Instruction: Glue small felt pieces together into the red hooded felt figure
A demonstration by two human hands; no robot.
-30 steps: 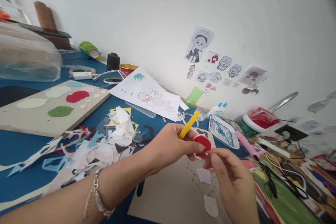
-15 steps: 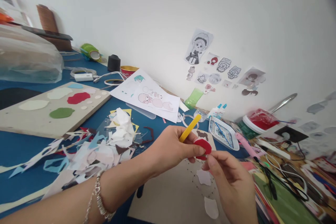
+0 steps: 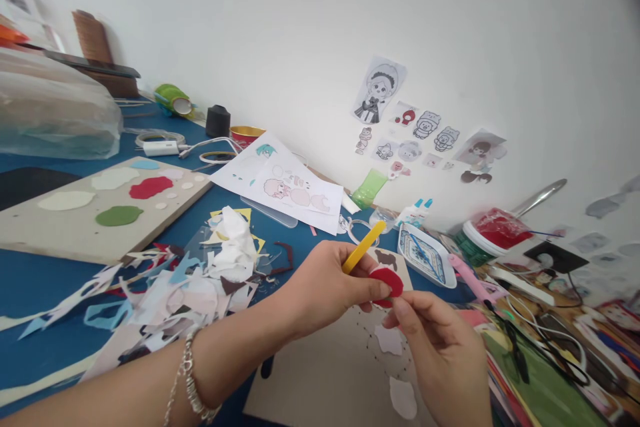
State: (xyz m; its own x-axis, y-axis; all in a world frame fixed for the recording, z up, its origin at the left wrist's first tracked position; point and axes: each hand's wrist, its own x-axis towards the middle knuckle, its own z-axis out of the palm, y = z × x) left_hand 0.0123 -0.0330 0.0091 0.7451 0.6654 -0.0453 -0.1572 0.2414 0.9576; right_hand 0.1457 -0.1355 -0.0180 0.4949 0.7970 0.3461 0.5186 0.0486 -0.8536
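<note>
My left hand (image 3: pixel 325 288) is shut on a yellow craft stick (image 3: pixel 364 248), and its fingertips press against a round red felt piece (image 3: pixel 391 282). My right hand (image 3: pixel 440 353) pinches the lower edge of that red piece between thumb and fingers. Part of the red piece is hidden by my fingers. Below both hands lies a beige board (image 3: pixel 320 380) dotted with small dark specks, carrying pale cutouts (image 3: pixel 389 340) and a brown cutout (image 3: pixel 385 258). A silver chain bracelet (image 3: pixel 190 373) circles my left wrist.
A heap of paper scraps (image 3: pixel 185 297) lies left of my arm on the blue table (image 3: pixel 40 280). Beyond it are a board with felt shapes (image 3: pixel 107 210) and printed drawings (image 3: pixel 280 187). A patterned tray (image 3: pixel 425 255), pink tool (image 3: pixel 473 278) and red-topped tub (image 3: pixel 495 230) stand right.
Both hands have shifted slightly lower with the stick and red piece still held. The camera view has tilted a little. The objects on the table have not moved.
</note>
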